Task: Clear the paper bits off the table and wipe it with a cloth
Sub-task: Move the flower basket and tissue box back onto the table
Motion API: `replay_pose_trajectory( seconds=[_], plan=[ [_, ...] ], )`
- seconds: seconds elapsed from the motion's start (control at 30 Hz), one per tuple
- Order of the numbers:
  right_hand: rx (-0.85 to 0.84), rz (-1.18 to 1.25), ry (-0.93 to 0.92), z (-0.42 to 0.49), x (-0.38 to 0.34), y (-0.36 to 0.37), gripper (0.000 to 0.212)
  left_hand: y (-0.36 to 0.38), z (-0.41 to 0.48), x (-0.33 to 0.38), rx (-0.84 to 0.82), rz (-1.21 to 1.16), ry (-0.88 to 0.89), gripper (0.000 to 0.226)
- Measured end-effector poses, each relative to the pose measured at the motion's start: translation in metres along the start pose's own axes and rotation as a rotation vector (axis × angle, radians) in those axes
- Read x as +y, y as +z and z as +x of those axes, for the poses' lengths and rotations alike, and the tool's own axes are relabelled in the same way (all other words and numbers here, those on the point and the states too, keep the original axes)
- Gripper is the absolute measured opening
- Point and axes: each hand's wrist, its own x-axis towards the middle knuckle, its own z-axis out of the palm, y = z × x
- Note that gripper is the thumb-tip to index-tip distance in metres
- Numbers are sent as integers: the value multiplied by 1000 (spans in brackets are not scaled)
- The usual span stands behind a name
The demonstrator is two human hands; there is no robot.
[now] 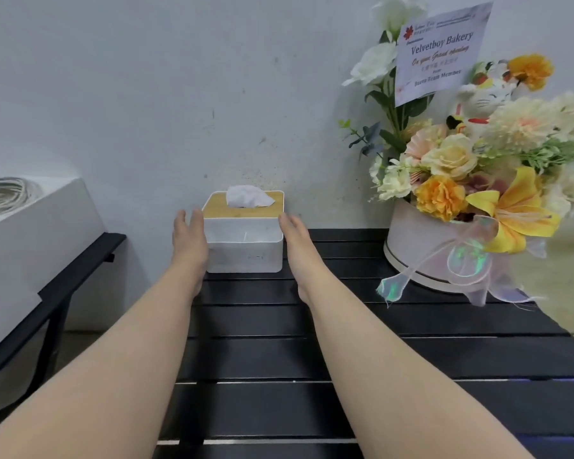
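Table: I see a black slatted table (312, 359) against a pale wall (146, 94); I can make out no paper bits or cloth on its visible slats.
Tissue box: a white tissue box (245, 245) with a wooden lid (212, 207) stands at the table's back left corner, by the wall.
Box contents: one crumpled white tissue (247, 196) sticks up through the slot in the lid; what else is inside I cannot tell.
Left hand: my left hand (189, 241) lies flat along the box's left side, fingers straight and together, touching or just beside it; it grips nothing that I can see.
Right hand: my right hand (297, 246) is spread flat along the box's right side, likewise closed on nothing.
Flower box: a round pale flower box (411, 253) with an iridescent ribbon (395, 286) stands at the back right, well apart from the tissue box.
Flower box contents: yellow, orange, peach and white flowers (444, 180), a lucky cat figure (484, 94) and a printed card (439, 51) reading "Velvetboy Bakery".
Side surface: to the left, a white box (30, 233) holds a coil of pale cord (4, 193).
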Motion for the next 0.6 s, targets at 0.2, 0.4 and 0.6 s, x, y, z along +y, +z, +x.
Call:
replay_pose_trajectory(
  seconds=[0.2, 0.4, 0.6],
  plan=[
    [-88, 51, 35, 13, 7, 12, 63, 0, -3, 7, -287, -39, -87, 60],
    [-19, 99, 12, -17, 9, -17, 69, 2, -67, 14, -358, -68, 31, 55],
    [64, 95, -34, -102, -11, -78, 41, 22, -155, 28, -382, -158, -2, 78]
  ],
)
